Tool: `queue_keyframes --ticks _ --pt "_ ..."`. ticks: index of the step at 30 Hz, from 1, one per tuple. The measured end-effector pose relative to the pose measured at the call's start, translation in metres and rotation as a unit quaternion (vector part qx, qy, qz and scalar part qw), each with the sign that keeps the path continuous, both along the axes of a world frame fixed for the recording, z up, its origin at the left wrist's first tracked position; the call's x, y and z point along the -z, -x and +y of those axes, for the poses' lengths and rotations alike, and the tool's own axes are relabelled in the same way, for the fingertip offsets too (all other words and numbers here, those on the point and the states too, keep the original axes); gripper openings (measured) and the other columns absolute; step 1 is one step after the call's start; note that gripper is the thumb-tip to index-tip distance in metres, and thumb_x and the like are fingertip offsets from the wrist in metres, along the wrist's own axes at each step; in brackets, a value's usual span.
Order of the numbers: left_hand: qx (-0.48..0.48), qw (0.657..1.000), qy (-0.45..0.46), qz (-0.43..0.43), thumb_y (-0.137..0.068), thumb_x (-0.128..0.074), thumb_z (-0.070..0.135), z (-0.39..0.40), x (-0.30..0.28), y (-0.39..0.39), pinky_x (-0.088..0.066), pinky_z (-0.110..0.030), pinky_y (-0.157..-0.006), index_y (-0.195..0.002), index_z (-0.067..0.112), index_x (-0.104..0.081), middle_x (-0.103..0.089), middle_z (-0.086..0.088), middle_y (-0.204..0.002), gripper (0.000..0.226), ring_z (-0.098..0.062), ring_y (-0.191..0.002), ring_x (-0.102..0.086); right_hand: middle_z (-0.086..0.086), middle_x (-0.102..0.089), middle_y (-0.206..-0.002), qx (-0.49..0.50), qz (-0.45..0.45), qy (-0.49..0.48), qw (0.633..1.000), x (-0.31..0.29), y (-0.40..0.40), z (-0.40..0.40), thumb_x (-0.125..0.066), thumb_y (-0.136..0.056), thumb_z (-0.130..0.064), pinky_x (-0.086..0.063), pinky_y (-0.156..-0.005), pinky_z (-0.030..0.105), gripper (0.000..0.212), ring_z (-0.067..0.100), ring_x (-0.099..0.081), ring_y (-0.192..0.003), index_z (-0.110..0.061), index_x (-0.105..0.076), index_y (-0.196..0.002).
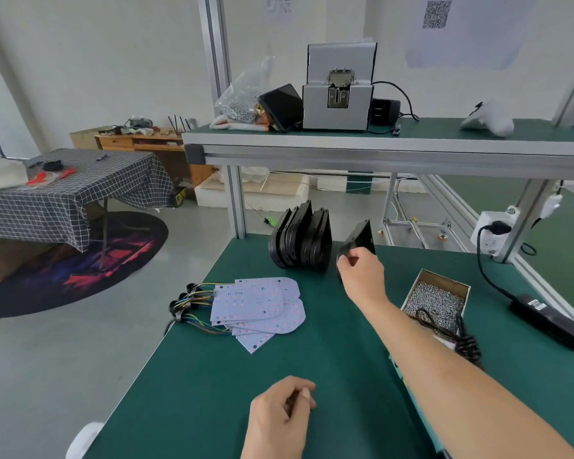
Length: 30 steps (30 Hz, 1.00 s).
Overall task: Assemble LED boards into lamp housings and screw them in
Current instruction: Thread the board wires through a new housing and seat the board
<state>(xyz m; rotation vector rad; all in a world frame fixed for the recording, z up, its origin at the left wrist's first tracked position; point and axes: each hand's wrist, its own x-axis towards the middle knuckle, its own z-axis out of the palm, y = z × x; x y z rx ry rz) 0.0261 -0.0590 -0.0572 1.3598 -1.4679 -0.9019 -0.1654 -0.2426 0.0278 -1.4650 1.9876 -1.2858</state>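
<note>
Two hands noted: right hand [362, 274] gripped black lamp housing [358, 241], tilted, beside upright housing stack [300, 241]. Left hand [280, 419] loosely curled, holding nothing, on green desk [212, 376]. LED boards [257, 306] fanned mid-desk.

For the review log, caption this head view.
Right hand grips a black lamp housing; LED boards wait nearby.

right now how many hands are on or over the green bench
2. The right hand reaches forward and grips a black lamp housing beside the row of upright housings. The left hand rests loosely curled at the near edge, holding nothing.
</note>
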Motion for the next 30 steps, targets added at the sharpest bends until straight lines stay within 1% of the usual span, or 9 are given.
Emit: queue_keyframes --ticks 4,7,12,15,19,22,24,27,30 --pt "0.015 1.0 -0.024 0.01 -0.099 -0.062 0.011 0.004 -0.002 -0.003 -0.058 -0.046 -0.069 -0.089 0.036 -0.076 -0.076 0.007 -0.079 0.03 -0.031 -0.069 -0.066 -0.004 -0.069 -0.084 -0.034 0.057 -0.002 0.998 0.002 -0.004 0.065 -0.064 -0.096 -0.027 -0.048 -0.07 0.034 0.012 0.019 -0.063 -0.078 -0.016 -0.067 -0.094" --pt "0.022 0.999 -0.032 0.002 -0.1 -0.06 0.011 0.007 -0.005 -0.006 -0.058 -0.044 -0.071 -0.093 0.034 -0.075 -0.076 0.01 -0.081 0.028 -0.027 -0.071 -0.067 -0.005 -0.067 -0.078 -0.065 0.119 -0.022 0.991 0.008 -0.017 0.114 -0.063 -0.094 -0.027 -0.05 -0.068 0.038 0.012 0.022 -0.062 -0.073 -0.018 -0.062 -0.085" --pt "0.018 0.999 -0.037 0.013 -0.1 -0.06 0.009 0.009 -0.008 -0.005 -0.058 -0.032 -0.072 -0.092 0.034 -0.074 -0.075 0.011 -0.079 0.03 -0.009 -0.071 -0.069 0.0 -0.063 -0.099 -0.094 0.304 -0.057 0.946 0.017 -0.038 0.157 -0.054 -0.096 -0.031 -0.049 -0.073 0.041 0.013 0.034 -0.064 -0.09 -0.018 -0.058 -0.095" --pt "0.001 0.999 -0.018 0.039 -0.105 -0.057 0.018 0.007 -0.006 -0.006 -0.058 -0.032 -0.074 -0.096 0.031 -0.074 -0.076 0.007 -0.08 0.023 -0.012 -0.075 -0.071 0.0 -0.061 -0.11 -0.125 0.374 -0.053 0.918 0.025 -0.051 0.174 -0.049 -0.1 -0.033 -0.045 -0.071 0.04 0.016 0.033 -0.067 -0.095 -0.02 -0.058 -0.106" --pt "-0.013 0.991 -0.031 0.129 -0.109 -0.05 0.029 0.006 -0.009 -0.006 -0.06 -0.031 -0.074 -0.11 0.029 -0.071 -0.075 0.002 -0.092 0.021 -0.02 -0.089 -0.072 0.002 -0.063 -0.092 -0.162 0.442 0.01 0.882 0.033 -0.065 0.199 -0.068 -0.089 -0.029 -0.039 -0.053 0.037 0.012 0.028 -0.07 -0.074 -0.018 -0.063 -0.093" --pt "-0.004 0.993 -0.057 0.103 -0.099 -0.054 0.049 0.004 -0.009 -0.008 -0.061 -0.041 -0.081 -0.11 0.029 -0.071 -0.075 0.005 -0.091 0.029 -0.02 -0.089 -0.071 -0.003 -0.057 -0.07 -0.172 0.466 0.028 0.867 0.038 -0.071 0.214 -0.09 -0.063 -0.029 -0.028 -0.04 0.029 0.028 0.018 -0.06 -0.048 -0.021 -0.064 -0.074" --pt "-0.013 0.99 -0.098 0.102 -0.087 -0.057 0.059 -0.001 -0.011 -0.011 -0.06 -0.045 -0.088 -0.118 0.028 -0.068 -0.074 0.011 -0.092 0.045 -0.013 -0.091 -0.072 -0.006 -0.055 -0.066 -0.168 0.47 0.045 0.865 0.042 -0.074 0.221 -0.094 -0.056 -0.029 -0.029 -0.036 0.028 0.032 0.014 -0.056 -0.044 -0.024 -0.066 -0.07" --pt "-0.018 0.985 -0.155 0.079 -0.081 -0.06 0.064 -0.014 -0.018 -0.013 -0.06 -0.048 -0.088 -0.122 0.029 -0.063 -0.07 0.012 -0.08 0.054 -0.012 -0.085 -0.07 -0.007 -0.055 -0.069 -0.168 0.449 0.076 0.874 0.052 -0.075 0.227 -0.091 -0.062 -0.029 -0.038 -0.038 0.029 0.025 0.013 -0.057 -0.049 -0.026 -0.069 -0.074" --pt "-0.012 0.986 -0.162 0.031 -0.093 -0.062 0.041 -0.03 -0.022 -0.013 -0.06 -0.054 -0.083 -0.111 0.022 -0.068 -0.074 -0.001 -0.079 0.027 -0.026 -0.081 -0.07 -0.008 -0.058 -0.078 -0.183 0.389 0.106 0.896 0.057 -0.07 0.232 -0.083 -0.077 -0.033 -0.044 -0.045 0.029 0.014 0.013 -0.06 -0.059 -0.028 -0.075 -0.087"
